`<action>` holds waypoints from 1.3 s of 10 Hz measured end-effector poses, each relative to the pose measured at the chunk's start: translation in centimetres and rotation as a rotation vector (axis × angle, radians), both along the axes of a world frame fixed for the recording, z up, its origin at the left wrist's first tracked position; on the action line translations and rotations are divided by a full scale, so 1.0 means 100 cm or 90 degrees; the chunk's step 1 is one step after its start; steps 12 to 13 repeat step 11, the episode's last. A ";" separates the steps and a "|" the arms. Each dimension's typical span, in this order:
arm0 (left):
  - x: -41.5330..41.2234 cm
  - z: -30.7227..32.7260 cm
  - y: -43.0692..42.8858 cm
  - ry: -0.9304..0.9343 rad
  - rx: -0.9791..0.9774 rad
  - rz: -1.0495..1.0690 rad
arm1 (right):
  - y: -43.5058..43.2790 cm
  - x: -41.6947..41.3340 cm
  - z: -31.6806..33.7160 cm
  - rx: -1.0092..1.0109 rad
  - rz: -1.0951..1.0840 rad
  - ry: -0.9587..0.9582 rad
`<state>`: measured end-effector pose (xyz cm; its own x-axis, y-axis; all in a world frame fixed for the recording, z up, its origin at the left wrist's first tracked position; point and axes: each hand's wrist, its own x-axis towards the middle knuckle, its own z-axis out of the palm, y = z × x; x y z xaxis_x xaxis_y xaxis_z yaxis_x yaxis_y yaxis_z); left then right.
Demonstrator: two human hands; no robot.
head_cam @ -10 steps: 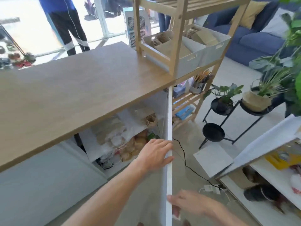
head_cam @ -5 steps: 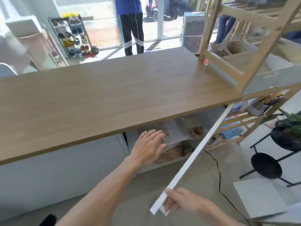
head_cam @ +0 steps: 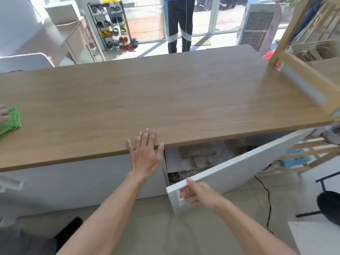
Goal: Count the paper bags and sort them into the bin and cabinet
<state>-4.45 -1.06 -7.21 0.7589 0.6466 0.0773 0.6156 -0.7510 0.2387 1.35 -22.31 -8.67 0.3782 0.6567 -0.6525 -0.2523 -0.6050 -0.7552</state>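
right hand (head_cam: pixel 197 195) fingers grip free end of cabinet door (head_cam: pixel 239 168); door's long axis runs up-right from fingers, cabinet opening beyond. left hand (head_cam: pixel 146 153) spread flat on table (head_cam: pixel 165 92) edge, holding nothing.

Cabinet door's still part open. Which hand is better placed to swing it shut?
The right hand: it already grips the free edge of the white cabinet door. The left hand is open, fingers spread at the wooden countertop edge, off the door.

Bright daylight thru glass doors (head_cam: pixel 147 17) behind, glare on floor; motion blur right, wide-angle bend at edges.
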 end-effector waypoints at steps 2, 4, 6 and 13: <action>-0.008 -0.005 0.011 -0.015 0.008 -0.026 | 0.041 0.018 0.003 0.016 -0.060 -0.009; -0.007 -0.009 0.013 -0.031 0.003 -0.021 | 0.067 0.033 -0.001 0.014 -0.094 0.002; -0.006 -0.013 0.014 -0.055 0.030 -0.019 | 0.081 0.047 -0.001 0.045 -0.090 0.039; -0.005 -0.012 0.014 -0.039 0.040 -0.012 | 0.086 0.060 0.031 0.028 0.052 -0.017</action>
